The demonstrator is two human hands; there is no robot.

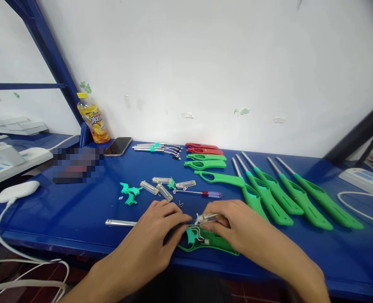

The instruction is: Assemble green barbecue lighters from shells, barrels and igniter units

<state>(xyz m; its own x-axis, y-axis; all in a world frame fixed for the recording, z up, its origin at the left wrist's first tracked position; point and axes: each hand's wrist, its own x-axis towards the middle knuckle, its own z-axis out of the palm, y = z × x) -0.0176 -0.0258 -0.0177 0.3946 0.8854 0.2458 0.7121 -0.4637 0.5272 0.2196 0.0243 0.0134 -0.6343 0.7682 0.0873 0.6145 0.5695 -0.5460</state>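
An open green lighter casing half (219, 243) lies near the table's front edge, with a teal trigger piece (191, 235) and white wires inside it. My left hand (161, 229) is closed over a silver metal tube (120, 223) at the casing's front end; the tube sticks out to the left. Just above the casing, my right hand (233, 221) pinches a clear fuel tank (209, 217) with a white valve end pointing left. The two hands' fingertips are close together but apart. My fingers partly cover the tube and the casing.
Beyond my hands lie loose clear tanks (149, 187), teal trigger pieces (130, 193), small screws (180, 204) and a screwdriver (212, 194). Several green lighters (281, 193) lie on the right. Casing halves (205, 164), tubes with wires (148, 147), a phone (118, 146) and a bottle (93, 120) are behind.
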